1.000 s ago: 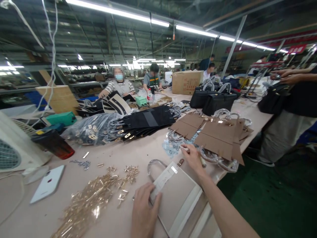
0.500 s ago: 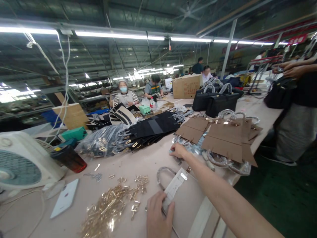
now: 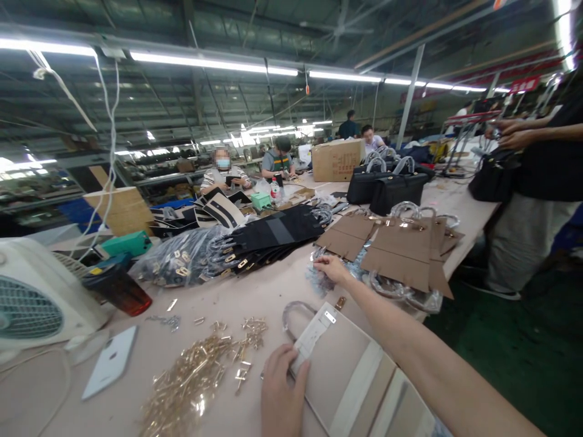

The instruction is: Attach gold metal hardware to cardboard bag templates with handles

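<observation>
My left hand grips the near left edge of a beige bag panel, thumb on top. The panel lies on the table with pale strips across it, a curved handle wrapped in clear film, a silver slotted plate and a gold fitting at its far end. Beyond the panel, my right hand has its fingers pinched together over a heap of small clear and bluish pieces. What sits between those fingertips is too small to make out.
Loose gold hardware is heaped left of my left hand, near a white phone, a tumbler and a fan. Black panels, brown panels and black bags lie farther back. A person stands at right.
The view has shifted slightly, and more of the beige panel shows. My right hand stays pinched by the heap of small pieces; my left hand keeps its grip on the panel.
</observation>
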{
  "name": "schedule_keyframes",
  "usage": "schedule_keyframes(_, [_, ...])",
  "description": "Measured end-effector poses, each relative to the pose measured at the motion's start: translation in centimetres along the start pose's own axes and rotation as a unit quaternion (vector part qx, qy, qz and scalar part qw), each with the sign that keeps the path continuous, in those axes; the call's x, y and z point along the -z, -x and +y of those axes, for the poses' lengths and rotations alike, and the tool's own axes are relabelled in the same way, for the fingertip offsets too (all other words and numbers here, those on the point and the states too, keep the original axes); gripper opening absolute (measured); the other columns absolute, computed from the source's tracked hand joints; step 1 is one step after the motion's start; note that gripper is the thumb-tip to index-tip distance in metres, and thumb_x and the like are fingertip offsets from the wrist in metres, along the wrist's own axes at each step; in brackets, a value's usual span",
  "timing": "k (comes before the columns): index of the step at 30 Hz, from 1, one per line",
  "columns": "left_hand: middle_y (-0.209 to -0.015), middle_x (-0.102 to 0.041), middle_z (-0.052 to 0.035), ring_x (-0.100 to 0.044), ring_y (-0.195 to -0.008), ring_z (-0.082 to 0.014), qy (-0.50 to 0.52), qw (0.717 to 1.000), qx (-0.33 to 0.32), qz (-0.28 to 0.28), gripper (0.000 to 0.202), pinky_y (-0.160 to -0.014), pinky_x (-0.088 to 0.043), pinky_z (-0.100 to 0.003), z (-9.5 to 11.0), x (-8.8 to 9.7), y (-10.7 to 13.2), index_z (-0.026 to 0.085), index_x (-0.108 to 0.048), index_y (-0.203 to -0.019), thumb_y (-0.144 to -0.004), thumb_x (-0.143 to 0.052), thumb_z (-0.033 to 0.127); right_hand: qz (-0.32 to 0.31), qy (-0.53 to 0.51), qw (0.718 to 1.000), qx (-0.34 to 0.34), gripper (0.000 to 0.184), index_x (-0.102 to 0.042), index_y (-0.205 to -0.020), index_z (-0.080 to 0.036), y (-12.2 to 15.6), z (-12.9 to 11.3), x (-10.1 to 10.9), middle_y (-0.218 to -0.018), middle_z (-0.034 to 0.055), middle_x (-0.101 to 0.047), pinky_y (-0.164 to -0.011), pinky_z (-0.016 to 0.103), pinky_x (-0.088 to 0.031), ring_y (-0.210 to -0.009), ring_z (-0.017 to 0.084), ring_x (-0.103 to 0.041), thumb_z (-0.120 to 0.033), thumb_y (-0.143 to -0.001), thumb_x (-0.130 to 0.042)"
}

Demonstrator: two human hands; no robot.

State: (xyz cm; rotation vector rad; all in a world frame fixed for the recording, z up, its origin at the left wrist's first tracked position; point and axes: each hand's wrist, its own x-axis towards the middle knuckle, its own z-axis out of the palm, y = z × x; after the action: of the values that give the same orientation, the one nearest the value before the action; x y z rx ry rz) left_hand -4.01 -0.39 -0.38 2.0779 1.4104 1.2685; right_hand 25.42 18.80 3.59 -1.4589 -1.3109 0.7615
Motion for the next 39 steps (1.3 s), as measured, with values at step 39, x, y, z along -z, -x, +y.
schedule_keyframes(39, [-0.118,-0.07,-0.0087,-0.063,-0.115,-0.0281,0.03,0.997,0.047,-0.059,0.036,-0.102,-0.052,-0.047,2.0,0.6,-0.6,0.023,-0.072,-0.116,-0.082,-0.084,0.028,-0.382,0.093,0.914,0.099,0.015,-0.084,-0.094,-0.028,15.0,-7.6,-4.0,-0.087,-0.0003,-0.081,-0.075,0.032,-0.051,-0.082,0.023,-0.071,-0.024,-0.087,-0.071])
